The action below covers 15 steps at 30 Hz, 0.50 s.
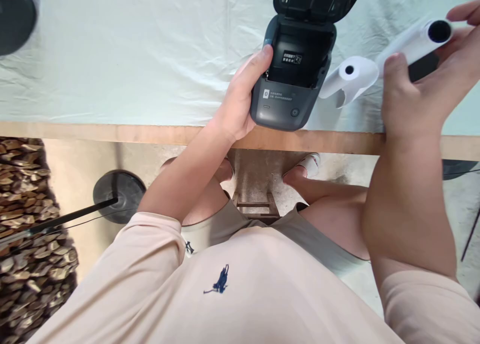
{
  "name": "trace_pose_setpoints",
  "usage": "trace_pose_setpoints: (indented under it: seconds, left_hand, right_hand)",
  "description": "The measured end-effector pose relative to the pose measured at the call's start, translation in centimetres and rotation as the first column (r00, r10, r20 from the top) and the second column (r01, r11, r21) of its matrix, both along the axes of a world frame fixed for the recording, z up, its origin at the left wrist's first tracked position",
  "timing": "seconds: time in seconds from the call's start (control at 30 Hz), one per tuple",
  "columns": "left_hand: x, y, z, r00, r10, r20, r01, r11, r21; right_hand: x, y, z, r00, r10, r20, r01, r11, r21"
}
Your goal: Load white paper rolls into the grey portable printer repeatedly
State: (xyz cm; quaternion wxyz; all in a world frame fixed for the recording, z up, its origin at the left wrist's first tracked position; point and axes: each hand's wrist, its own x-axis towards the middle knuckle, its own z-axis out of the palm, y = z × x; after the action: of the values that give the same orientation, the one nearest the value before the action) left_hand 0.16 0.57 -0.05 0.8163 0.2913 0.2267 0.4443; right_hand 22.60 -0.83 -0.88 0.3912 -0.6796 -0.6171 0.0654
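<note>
A dark grey portable printer [282,106] is held by its left side in my left hand [242,91], with the thumb on its rim. Its black lid [307,1] stands open at the far end, showing a hollow bay with a printed label inside. On the right, my right hand [423,79] is wrapped round a white paper roll [410,41] with a black core end, thumb on the near side. Between this roll and the printer lies a smaller white paper roll [350,74] with a loose, curling end; its core hole looks dark.
A pale cloth [131,59] covers the table, whose wooden front edge [112,131] runs across the view. A black round object [15,16] sits at the far left. Below are a black stand base [129,189], stacked firewood [33,264] and a wooden stool [258,204].
</note>
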Motion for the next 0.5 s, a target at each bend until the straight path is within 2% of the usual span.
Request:
trace_pose_setpoints:
  seconds: [0.1,0.27,0.37,0.43,0.5]
  left_hand:
    - [0.0,0.0,0.0,1.000,-0.007,-0.005,0.007,1.000,0.008]
    - [0.0,0.0,-0.1,1.000,-0.009,-0.009,0.010,1.000,0.006]
    - [0.0,0.1,0.0,0.999,-0.013,-0.031,0.014,1.000,0.020]
    - [0.1,0.1,0.0,0.999,-0.013,-0.045,0.014,1.000,0.024]
    - [0.1,0.1,0.0,0.999,-0.007,-0.047,0.007,1.000,0.009]
  right_hand:
    - [-0.4,-0.6,0.7,0.990,0.001,0.144,0.008,0.998,-0.068]
    - [-3.0,-1.8,2.8,0.956,-0.038,0.292,0.035,0.999,0.018]
    - [-4.2,-1.4,2.1,0.895,0.056,0.443,-0.013,0.995,-0.100]
    - [-4.5,-0.9,1.4,0.894,0.096,0.437,-0.035,0.989,-0.146]
    - [-4.5,-0.6,1.1,0.908,0.085,0.411,-0.031,0.990,-0.136]
